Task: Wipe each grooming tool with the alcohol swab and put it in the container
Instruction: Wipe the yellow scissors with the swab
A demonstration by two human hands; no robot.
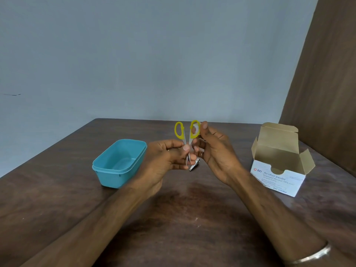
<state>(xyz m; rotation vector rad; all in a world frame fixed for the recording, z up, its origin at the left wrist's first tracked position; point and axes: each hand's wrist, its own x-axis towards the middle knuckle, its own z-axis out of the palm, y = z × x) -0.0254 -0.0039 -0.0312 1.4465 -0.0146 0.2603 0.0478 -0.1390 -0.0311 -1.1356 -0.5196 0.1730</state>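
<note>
Wiping yellow-handled scissors (186, 138) above table (183, 212), handle loops up, blades down

Left hand (167, 160) pinching blades near pivot; right hand (212, 149) pressing white alcohol swab (196, 128) on right loop, fingers curled round it. Risks: blade tips slipping against left fingers if grip loosens; swab dropping; loops spreading under pressure. Nail clipper (195, 165) lying behind hands, apparently not yet binned. Teal container (119, 163) left, looks empty; swab box (279, 166) right, open

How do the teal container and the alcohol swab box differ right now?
The teal plastic container is a rounded tub with smooth walls; the white cardboard alcohol swab box is square-edged and printed with text. The container has no lid in view; the box has its brown flaps standing open. The container sits left of the hands, the box right. Both rest open-topped on the wooden table.
</note>
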